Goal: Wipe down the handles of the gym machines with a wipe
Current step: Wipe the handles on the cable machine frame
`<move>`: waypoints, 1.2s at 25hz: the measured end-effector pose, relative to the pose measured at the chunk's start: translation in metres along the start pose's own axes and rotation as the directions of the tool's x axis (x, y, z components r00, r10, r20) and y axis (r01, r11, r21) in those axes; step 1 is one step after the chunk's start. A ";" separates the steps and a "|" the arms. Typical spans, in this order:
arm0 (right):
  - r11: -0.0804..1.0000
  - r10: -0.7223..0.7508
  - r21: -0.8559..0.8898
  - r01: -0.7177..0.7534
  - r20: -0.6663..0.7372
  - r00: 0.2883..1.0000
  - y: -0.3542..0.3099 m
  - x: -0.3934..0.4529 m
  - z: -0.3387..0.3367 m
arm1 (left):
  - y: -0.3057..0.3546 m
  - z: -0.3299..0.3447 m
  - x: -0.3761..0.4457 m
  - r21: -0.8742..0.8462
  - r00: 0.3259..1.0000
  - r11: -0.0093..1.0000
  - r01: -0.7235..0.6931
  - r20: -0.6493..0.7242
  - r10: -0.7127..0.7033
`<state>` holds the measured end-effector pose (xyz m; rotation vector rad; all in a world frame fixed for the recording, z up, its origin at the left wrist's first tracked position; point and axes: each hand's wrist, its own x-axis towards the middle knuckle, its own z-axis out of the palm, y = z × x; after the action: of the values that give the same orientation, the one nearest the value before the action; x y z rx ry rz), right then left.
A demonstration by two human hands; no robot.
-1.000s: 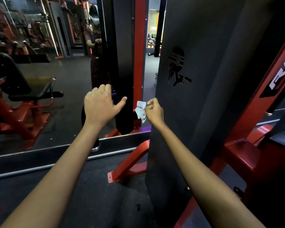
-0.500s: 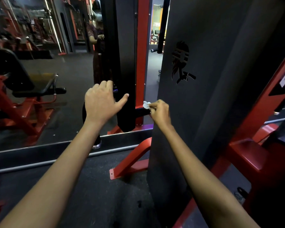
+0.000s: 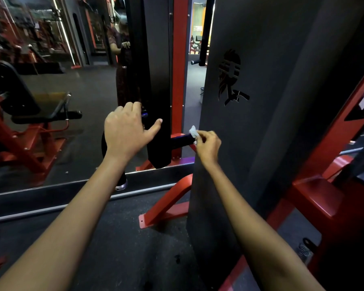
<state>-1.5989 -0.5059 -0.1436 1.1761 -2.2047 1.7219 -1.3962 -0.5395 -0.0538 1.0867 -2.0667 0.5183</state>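
Floor: dark speckled rubber matting (image 3: pixel 118 244) runs underfoot, with a metal strip along the base of the mirror.
Mirror: a wall mirror (image 3: pixel 51 85) fills the left side, showing more red-and-black machines and a person's reflection gripping a bar.
Bench: a black padded seat on a red frame (image 3: pixel 19 131) shows far left in the mirror.
Left hand: the left hand (image 3: pixel 126 131) curls over the top of a dark bar, thumb stuck out to the right against the black upright (image 3: pixel 158 80); whether the fingers truly close round the bar, I cannot tell.
Handle: a short black handle (image 3: pixel 181 140) juts out level between the red post (image 3: pixel 178 70) and the dark panel.
Wipe: a small crumpled white wipe (image 3: pixel 193 131) sits on the handle's right end.
Right hand: the right hand (image 3: pixel 208 145) pinches the wipe between thumb and fingertips, pressing it to the handle.
Panel: a tall dark shroud (image 3: pixel 282 101) carries a cut-out logo (image 3: pixel 231 77), not readable as words.
Frame: a slanted red beam (image 3: pixel 345 131) at right bears a white-on-black label, cropped and unreadable.
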 end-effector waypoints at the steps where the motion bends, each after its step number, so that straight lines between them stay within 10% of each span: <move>1: 1.000 -0.001 0.029 0.002 -0.021 1.000 -0.005 -0.007 0.003 | 0.001 0.000 0.000 0.001 1.000 1.000 0.003 -0.002 -0.003; 7: 0.959 -0.091 0.273 0.071 0.058 0.994 -0.027 -0.054 0.018 | 0.000 0.002 0.000 0.011 1.000 1.000 0.006 -0.023 -0.005; 12: 0.932 0.301 0.254 -0.260 -0.139 0.943 0.006 -0.019 0.011 | 0.002 0.006 -0.004 0.046 0.998 0.999 0.000 -0.070 0.003; 18: 0.878 0.211 0.394 -0.271 0.190 0.959 -0.032 -0.072 0.031 | 0.001 0.010 -0.003 0.069 0.994 0.997 0.026 -0.108 -0.018; 23: 0.950 0.175 0.278 -0.142 -0.100 0.979 -0.022 -0.017 0.005 | 0.004 0.019 -0.012 0.098 0.984 0.993 0.073 -0.171 -0.056; 30: 0.982 -0.149 -0.048 0.181 0.392 0.908 -0.037 -0.006 0.013 | 0.008 0.027 -0.027 0.120 0.986 0.988 0.100 -0.142 -0.082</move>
<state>-1.5670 -0.5157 -0.1225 1.7534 -2.2676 1.4124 -1.4036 -0.5380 -0.0919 1.1798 -1.8770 0.6670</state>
